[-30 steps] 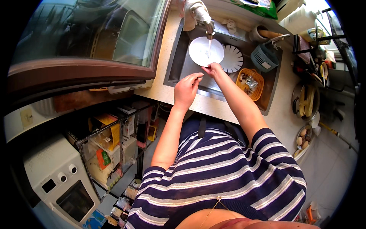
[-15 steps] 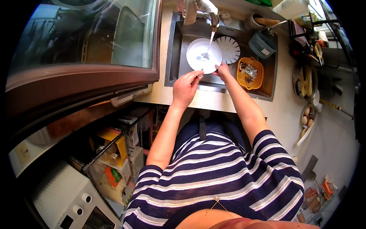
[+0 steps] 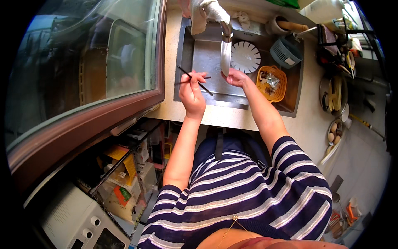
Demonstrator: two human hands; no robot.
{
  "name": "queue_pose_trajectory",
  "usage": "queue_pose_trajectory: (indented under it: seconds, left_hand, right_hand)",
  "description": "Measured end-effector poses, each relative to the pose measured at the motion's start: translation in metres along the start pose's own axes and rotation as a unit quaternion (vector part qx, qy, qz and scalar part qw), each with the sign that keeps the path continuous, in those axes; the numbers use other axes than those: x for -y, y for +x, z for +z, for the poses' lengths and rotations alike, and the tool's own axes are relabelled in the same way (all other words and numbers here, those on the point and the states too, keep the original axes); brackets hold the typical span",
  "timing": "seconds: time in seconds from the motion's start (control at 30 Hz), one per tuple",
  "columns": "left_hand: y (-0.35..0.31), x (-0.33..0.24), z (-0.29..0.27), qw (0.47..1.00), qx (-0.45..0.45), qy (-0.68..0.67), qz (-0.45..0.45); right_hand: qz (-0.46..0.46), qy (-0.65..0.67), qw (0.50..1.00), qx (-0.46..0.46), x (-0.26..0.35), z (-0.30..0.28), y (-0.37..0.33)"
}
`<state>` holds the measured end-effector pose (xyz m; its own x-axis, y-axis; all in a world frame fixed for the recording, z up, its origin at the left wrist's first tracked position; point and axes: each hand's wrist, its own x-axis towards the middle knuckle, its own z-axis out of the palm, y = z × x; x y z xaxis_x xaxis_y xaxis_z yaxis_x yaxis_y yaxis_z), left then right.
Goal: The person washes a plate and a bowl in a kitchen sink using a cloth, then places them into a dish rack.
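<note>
Over the left part of the sink, my left hand (image 3: 193,94) has its fingers closed around dark chopsticks (image 3: 205,89). Their thin ends stick out on both sides of the hand. A white plate (image 3: 225,60) is tipped up nearly edge-on beneath the tap (image 3: 226,31), and my right hand (image 3: 236,77) grips its lower edge. Behind it, a white plate with dark radial stripes (image 3: 245,57) lies in the steel sink (image 3: 202,54). An orange basket (image 3: 282,88) stands in the sink's right part, holding scraps and a crumpled silvery wrapper.
A blue-grey strainer basket (image 3: 286,53) hangs at the sink's right corner. A pale cloth (image 3: 209,14) drapes over the tap. On the left, a brown-framed glass window (image 3: 159,62) juts toward the counter (image 3: 226,115). A bowl of eggs (image 3: 334,132) sits at the right.
The white plate has turned from nearly face-up to edge-on, still in my right hand. My left hand has moved off the plate to the left, and its chopsticks now show plainly.
</note>
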<state>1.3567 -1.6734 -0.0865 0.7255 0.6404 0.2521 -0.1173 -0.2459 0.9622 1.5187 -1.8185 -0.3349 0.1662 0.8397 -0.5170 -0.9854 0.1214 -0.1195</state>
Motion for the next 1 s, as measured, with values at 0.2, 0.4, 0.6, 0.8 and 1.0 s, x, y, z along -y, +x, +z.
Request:
queue_pose_trajectory:
  seconds: [0.2,0.4,0.6,0.8,1.0]
  left_hand:
    - [0.023,0.064,0.030,0.983,0.041,0.103,-0.144]
    - [0.057,0.137,0.053,0.963,0.048,-0.045,-0.259]
    - [0.072,0.180,0.055,0.862,0.222,-0.210,-0.404]
    - [0.074,0.192,0.049,0.848,0.189,-0.256,-0.424]
    - [0.056,0.177,0.032,0.857,0.091,-0.271,-0.429]
  right_hand:
    - [0.139,-0.040,0.985,0.091,0.008,-0.002,-0.020]
    - [0.210,-0.101,0.965,0.123,0.022,0.012,-0.062]
    - [0.265,-0.081,0.948,0.159,0.035,0.018,-0.078]
    - [0.162,-0.037,0.986,-0.005,0.049,0.009,-0.088]
    - [0.047,-0.050,0.997,-0.046,0.061,0.030,-0.086]
